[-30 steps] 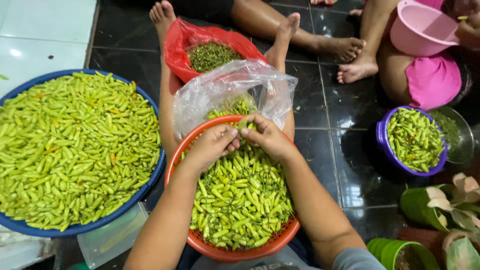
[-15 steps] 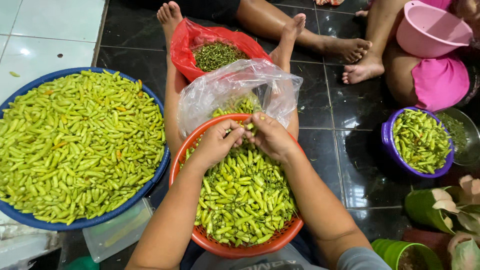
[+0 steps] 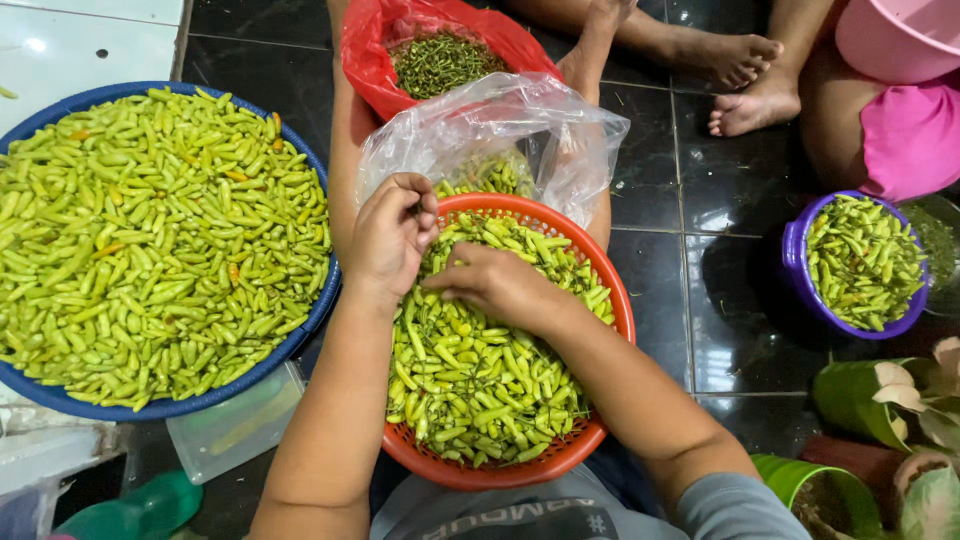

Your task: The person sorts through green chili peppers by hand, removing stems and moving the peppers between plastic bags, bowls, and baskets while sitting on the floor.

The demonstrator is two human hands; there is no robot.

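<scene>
A big blue basin (image 3: 40, 385) heaped with green chillies sits at nine o'clock; beside it the left hand (image 3: 388, 240) has its grip curled over chillies (image 3: 470, 380) in the orange basket (image 3: 520, 465), right hand (image 3: 495, 283) fingers pressed flat onto them; a purple bowl (image 3: 800, 270) at three o'clock

My one camera sits on my head and looks almost straight down into my lap, close enough that my forearms run in from the bottom edge. Dead centre is the round orange plastic basket (image 3: 600, 290), with my left hand (image 3: 388, 240) and right hand (image 3: 495, 285) over it. The frame's top faces away from me: the crumpled clear plastic bag (image 3: 470, 135) lies at twelve o'clock, the wide blue plastic basin (image 3: 318, 300) at nine, the small purple plastic bowl (image 3: 797, 265) at three. No second view overlaps this one.
</scene>
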